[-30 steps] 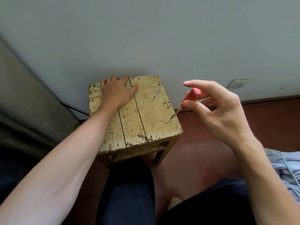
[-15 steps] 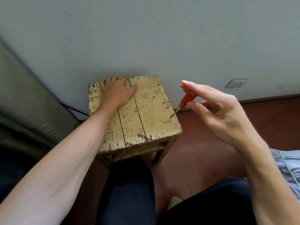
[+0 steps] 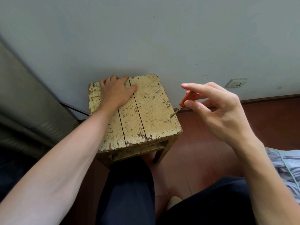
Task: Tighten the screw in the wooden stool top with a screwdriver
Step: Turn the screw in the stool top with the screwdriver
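no readable text, labels, brands or numbers on any surface

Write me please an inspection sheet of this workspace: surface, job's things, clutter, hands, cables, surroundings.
Surface: worn yellow-painted wooden stool top, three planks, paint chipped.
Job's things: orange-handled screwdriver, tilted, tip on a small metal screw near the right edge.
Clutter: far metal screw and middle metal screw on the same right plank.
Hands: left hand rests palm down on the far left of the stool top; right hand pinches the screwdriver handle with its fingers.
Cables: dark thin line left of the stool, maybe a cable; cannot tell.
Surroundings: grey wall, white wall socket, red-brown floor, pale blue cloth at right.
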`<state>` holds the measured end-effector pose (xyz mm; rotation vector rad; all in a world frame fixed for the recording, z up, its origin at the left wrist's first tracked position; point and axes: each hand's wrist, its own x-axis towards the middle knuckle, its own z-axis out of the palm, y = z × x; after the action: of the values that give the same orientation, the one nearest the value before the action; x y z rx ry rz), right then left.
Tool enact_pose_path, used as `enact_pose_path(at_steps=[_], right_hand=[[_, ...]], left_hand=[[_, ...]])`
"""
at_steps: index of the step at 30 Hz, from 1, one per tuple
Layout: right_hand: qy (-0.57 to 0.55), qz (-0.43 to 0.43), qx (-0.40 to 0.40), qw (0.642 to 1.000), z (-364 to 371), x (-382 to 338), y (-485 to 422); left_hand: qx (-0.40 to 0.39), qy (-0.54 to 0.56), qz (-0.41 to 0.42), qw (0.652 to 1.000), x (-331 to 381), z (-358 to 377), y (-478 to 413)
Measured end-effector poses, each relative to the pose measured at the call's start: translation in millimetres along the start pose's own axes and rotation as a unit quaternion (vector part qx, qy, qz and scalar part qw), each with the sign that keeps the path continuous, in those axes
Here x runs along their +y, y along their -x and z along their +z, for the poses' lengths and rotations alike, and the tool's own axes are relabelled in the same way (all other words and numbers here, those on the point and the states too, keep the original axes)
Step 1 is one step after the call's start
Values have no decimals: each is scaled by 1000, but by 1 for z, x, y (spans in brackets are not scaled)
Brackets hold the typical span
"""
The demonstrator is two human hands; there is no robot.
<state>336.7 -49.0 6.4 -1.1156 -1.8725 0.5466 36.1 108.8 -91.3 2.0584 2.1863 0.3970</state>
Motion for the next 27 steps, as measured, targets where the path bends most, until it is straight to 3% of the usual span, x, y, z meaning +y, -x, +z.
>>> enact_pose_path(at_steps=[8, 16, 27], right_hand=[[16, 2, -1, 1000, 1, -5, 0], [1, -3, -82, 997, -10, -7, 3], [23, 11, -8, 1000, -5, -6, 3]], left_hand=[[1, -1, -1, 1000, 0, 1, 0], [-1, 3, -2, 1000, 1, -1, 1], [-2, 6, -3, 1000, 1, -1, 1]])
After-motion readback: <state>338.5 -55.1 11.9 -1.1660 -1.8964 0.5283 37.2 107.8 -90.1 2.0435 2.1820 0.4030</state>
